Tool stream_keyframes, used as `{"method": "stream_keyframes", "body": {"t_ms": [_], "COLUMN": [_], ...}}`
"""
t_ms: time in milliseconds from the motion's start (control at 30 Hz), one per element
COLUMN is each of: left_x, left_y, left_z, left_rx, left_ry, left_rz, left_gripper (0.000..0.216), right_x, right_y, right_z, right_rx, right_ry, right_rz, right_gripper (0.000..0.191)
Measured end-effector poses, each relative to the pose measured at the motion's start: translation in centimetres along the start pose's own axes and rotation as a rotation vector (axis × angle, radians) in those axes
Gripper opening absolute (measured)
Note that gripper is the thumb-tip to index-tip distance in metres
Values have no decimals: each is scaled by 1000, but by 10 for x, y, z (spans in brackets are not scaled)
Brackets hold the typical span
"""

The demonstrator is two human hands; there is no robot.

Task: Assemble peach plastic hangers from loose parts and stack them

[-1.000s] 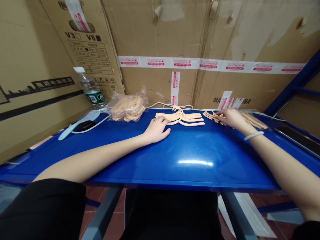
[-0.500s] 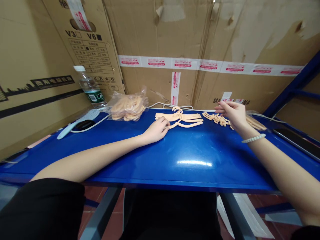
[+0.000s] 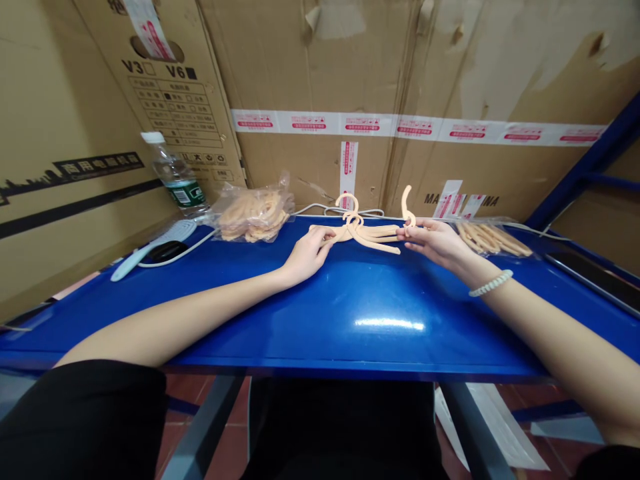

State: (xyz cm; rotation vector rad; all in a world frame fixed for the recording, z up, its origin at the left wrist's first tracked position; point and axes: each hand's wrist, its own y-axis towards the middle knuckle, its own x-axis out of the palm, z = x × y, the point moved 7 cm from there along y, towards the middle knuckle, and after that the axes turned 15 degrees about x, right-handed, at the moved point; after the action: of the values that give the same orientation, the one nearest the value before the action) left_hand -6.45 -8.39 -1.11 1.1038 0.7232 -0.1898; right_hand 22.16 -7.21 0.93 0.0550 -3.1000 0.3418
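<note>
A peach-coloured, plastic-looking clothes hanger with a curved hook (image 3: 379, 247) is at the centre of the frame, between the two hands and above the glossy blue tabletop (image 3: 300, 320). Its long axis runs from left to right, dipping toward the right end. The left hand (image 3: 304, 259) has its thumb and fingers pinched on the hanger's left end, so it is the nearer hand to the hook; the free right end points toward the right hand (image 3: 436, 241), coming just beside its fingertips.

The right hand, right of centre, grasps a small peach-coloured curved piece with a ringed lower end (image 3: 405, 201). This piece stands nearly upright, its long axis roughly crosswise to the hanger's, with the ring down at the fingers and the bent tip up. It is clearly apart from the hanger's hook, which lies to its left.

A stack of matching peach-coloured hangers (image 3: 383, 231) lies directly behind, also stretching left to right. Whether the pinched hanger touches that stack, I cannot tell.
</note>
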Motion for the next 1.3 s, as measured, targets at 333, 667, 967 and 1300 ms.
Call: {"method": "stream_keyframes", "body": {"t_ms": [333, 667, 967, 1300], "left_x": [-1, -1, -2, -4], "left_y": [1, 1, 1, 2], "left_z": [0, 1, 4, 10], "left_rx": [16, 16, 17, 123], "left_ry": [36, 7, -14, 29], "left_rz": [-17, -9, -5, 32], "left_gripper": [20, 19, 18, 16], "right_x": [4, -4, -5, 9], "right_y": [5, 14, 18, 4], "right_z": [6, 9, 19, 16], "right_rx": [-11, 38, 223, 342], "right_ry": [-164, -170, -100, -35], "right_rz": [-63, -88, -153, -114], "right_gripper": [28, 24, 23, 26]}}
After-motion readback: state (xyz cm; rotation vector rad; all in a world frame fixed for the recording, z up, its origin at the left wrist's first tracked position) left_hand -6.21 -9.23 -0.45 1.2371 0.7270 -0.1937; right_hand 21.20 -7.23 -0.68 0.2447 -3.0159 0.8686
